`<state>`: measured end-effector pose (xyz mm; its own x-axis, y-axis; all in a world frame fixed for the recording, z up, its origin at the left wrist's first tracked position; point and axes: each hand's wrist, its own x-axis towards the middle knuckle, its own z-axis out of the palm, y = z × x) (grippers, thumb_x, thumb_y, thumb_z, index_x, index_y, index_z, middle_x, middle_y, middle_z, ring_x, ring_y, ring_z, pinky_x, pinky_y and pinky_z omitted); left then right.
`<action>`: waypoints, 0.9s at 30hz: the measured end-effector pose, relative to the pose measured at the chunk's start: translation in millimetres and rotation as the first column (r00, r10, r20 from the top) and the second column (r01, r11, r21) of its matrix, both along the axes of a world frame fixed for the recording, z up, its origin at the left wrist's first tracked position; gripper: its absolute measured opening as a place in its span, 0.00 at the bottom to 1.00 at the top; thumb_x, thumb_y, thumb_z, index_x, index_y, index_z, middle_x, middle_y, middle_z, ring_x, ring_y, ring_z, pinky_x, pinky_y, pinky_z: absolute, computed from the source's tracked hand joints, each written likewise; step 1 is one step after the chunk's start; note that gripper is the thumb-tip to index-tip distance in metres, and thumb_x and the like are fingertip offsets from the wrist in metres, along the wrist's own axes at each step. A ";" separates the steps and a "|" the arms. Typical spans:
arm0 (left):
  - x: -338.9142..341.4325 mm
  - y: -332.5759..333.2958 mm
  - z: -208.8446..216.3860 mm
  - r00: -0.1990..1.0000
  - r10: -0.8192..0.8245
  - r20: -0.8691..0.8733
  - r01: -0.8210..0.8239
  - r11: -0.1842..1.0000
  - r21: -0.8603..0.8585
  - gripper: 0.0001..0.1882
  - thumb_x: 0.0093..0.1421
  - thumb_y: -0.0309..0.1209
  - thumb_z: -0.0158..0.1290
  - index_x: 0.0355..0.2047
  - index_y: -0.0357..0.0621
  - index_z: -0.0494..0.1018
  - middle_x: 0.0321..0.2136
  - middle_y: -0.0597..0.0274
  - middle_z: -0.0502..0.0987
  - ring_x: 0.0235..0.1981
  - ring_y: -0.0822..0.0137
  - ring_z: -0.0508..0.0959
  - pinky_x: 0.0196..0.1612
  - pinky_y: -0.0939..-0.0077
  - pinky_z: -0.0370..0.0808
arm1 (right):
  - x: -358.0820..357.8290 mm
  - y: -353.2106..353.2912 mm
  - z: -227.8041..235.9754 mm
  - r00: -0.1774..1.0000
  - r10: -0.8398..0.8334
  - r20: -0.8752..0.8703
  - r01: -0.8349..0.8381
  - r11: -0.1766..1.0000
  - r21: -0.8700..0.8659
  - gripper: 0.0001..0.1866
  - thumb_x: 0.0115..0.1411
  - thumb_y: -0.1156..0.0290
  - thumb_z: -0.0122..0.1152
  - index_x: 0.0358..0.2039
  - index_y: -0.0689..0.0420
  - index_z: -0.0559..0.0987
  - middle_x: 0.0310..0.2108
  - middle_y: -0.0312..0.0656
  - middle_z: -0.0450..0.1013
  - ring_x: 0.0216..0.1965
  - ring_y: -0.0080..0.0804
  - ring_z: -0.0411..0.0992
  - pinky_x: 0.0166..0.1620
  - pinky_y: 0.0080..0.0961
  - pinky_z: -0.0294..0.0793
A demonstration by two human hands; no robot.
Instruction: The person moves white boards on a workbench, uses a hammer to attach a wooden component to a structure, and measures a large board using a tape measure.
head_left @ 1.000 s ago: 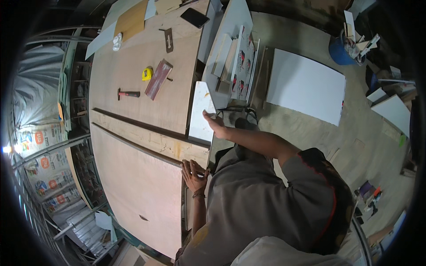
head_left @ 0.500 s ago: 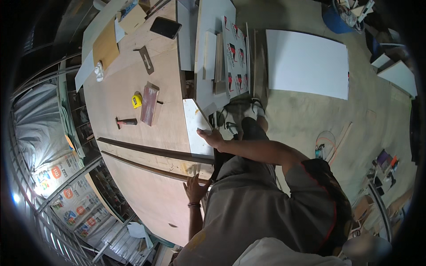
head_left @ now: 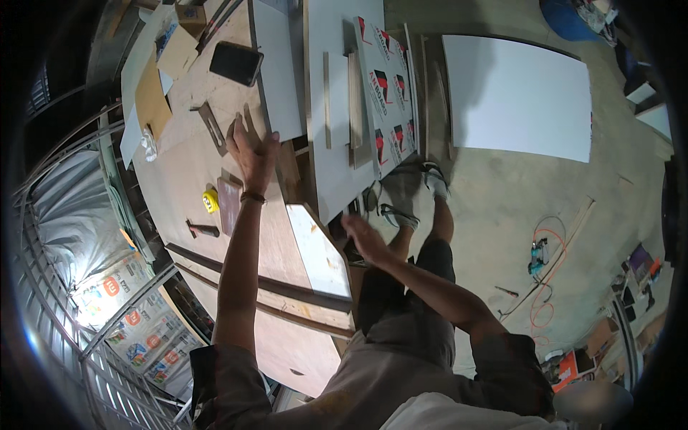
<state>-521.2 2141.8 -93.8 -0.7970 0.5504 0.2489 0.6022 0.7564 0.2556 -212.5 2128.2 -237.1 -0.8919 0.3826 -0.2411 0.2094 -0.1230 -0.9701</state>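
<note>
My left hand (head_left: 252,154) reaches over the plywood worktop (head_left: 276,247), fingers spread and holding nothing. Closest to its fingertips lies a flat, slotted angled tool (head_left: 212,127). Below the wrist, a reddish-brown wooden block (head_left: 229,203) lies partly behind my forearm, beside a yellow tape measure (head_left: 210,201) and a small hammer (head_left: 203,229). My right hand (head_left: 364,240) hangs off the worktop's edge, in front of my legs. Motion smears its fingers. A white board offcut (head_left: 315,244) with a slanted corner rests on the worktop edge, just left of that hand.
Two dark strips (head_left: 287,288) cross the worktop. A black phone (head_left: 236,63) lies near the far edge. Upright white panels (head_left: 337,107) and a printed board (head_left: 387,93) stand beyond my feet. Rightward on the floor are a large white sheet (head_left: 519,97) and a corded blue-green tool (head_left: 537,256).
My left hand has gone from beside the dark strips to far up the worktop. My right hand has come off the white offcut and moved right. My body has shifted, showing my legs.
</note>
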 end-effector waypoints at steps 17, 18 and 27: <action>-30.1 -7.3 -32.3 0.996 -0.082 -0.031 0.082 0.996 -0.017 0.36 0.53 0.42 0.68 0.59 0.43 0.68 0.58 0.52 0.70 0.62 0.50 0.67 0.65 0.52 0.63 | -342.8 166.0 -67.4 0.912 -0.401 0.082 0.335 0.846 0.416 0.52 0.48 0.57 0.75 0.68 0.55 0.55 0.59 0.65 0.55 0.61 0.66 0.58 0.52 0.58 0.73; -30.0 -5.1 -33.3 0.996 -0.079 -0.028 0.079 0.997 -0.022 0.37 0.54 0.46 0.69 0.59 0.43 0.68 0.58 0.52 0.70 0.62 0.50 0.67 0.64 0.52 0.63 | -345.5 165.3 -72.4 0.908 -0.402 0.117 0.319 0.845 0.428 0.54 0.46 0.61 0.74 0.70 0.55 0.53 0.61 0.67 0.52 0.63 0.68 0.56 0.53 0.57 0.73; -30.6 -10.6 -36.3 0.999 -0.048 0.016 0.047 0.998 0.032 0.38 0.48 0.38 0.70 0.59 0.43 0.69 0.58 0.51 0.68 0.62 0.50 0.65 0.63 0.51 0.63 | -352.6 156.6 -80.5 0.902 -0.408 0.137 0.302 0.827 0.473 0.54 0.45 0.66 0.72 0.70 0.60 0.53 0.60 0.71 0.53 0.63 0.70 0.57 0.54 0.56 0.72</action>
